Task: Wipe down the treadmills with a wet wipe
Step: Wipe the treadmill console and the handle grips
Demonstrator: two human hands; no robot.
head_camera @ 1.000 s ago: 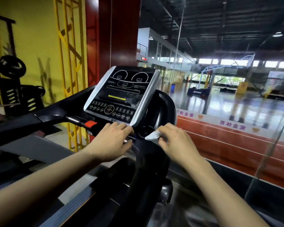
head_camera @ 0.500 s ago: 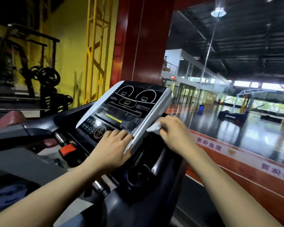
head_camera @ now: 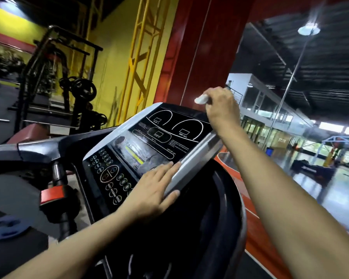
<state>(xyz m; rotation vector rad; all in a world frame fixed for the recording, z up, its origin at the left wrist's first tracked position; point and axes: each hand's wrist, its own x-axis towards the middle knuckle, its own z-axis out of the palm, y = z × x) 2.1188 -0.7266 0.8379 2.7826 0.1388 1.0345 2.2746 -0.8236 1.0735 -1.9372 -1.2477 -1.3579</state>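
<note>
The treadmill console [head_camera: 129,158] fills the middle of the view, a black panel with buttons and dials inside a silver frame. My left hand [head_camera: 153,188] lies on its lower right corner, fingers straight across the panel and thumb under the silver edge. My right hand [head_camera: 220,107] is at the console's top right corner and pinches a small white wet wipe [head_camera: 201,99], which sticks out to the left of the fingers. Wet smears show on the panel's middle.
A black handrail [head_camera: 24,152] with a red safety clip [head_camera: 52,195] runs off to the left. Weight racks [head_camera: 69,97] stand at the back left before a yellow wall. A red pillar [head_camera: 199,53] and a glass wall onto a hall lie beyond.
My right hand has moved with the wipe up the console's right edge to its top corner. My left hand has slid higher onto the panel. The view has tilted up and closer.
</note>
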